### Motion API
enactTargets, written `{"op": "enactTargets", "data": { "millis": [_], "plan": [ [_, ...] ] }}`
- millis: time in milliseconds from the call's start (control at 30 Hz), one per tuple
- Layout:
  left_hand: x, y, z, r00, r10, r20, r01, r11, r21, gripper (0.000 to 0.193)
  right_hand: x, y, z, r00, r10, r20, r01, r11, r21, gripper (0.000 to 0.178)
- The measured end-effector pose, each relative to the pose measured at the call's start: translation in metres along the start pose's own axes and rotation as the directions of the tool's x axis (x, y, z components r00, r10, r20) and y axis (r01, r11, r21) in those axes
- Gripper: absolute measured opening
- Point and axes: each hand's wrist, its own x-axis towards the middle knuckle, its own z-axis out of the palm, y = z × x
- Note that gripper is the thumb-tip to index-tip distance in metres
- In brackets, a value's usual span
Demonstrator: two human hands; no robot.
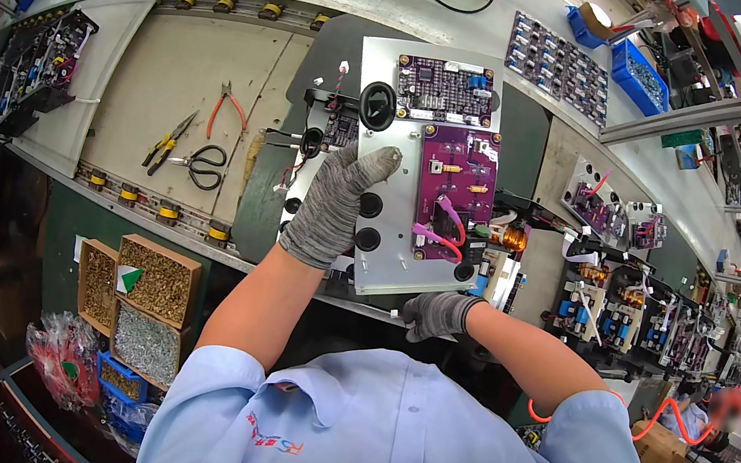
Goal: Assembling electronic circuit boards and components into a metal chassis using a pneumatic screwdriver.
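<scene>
My left hand (341, 202), in a grey knitted glove, grips the left edge of a silver metal plate (379, 268), its thumb lying on top. Two purple circuit boards are mounted on the plate: a densely filled one (445, 91) at the far end and a larger one (454, 182) nearer me, with pink-sleeved leads (440, 229). Black round grommets (367, 238) sit along the plate's left side. My right hand (440, 315), gloved too, is just below the plate's near edge with curled fingers; what they hold, if anything, is hidden. Beneath the plate, another board assembly (304, 170) partly shows.
Left on the bench lie red-handled pliers (232, 108), yellow-handled cutters (168, 141) and black scissors (201, 166). Boxes of screws (159, 279) stand at lower left. Several board assemblies (614, 309) line the right side. A blue screw bin (640, 78) stands beyond; an orange coiled hose (655, 416) hangs right.
</scene>
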Motion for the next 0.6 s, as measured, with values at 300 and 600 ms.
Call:
{"op": "enactTargets", "data": {
  "millis": [300, 600],
  "plan": [
    [0.003, -0.004, -0.005, 0.998, -0.054, -0.028, 0.051, 0.991, -0.121, 0.039, -0.014, 0.001, -0.007, 0.958, 0.044, -0.284, -0.027, 0.997, 0.066, 0.053],
    [0.001, -0.002, -0.003, 0.996, -0.086, -0.016, 0.085, 0.994, -0.072, 0.040, -0.060, -0.015, -0.033, 0.939, 0.234, -0.252, -0.272, 0.954, -0.126, 0.061]
  ]
}}
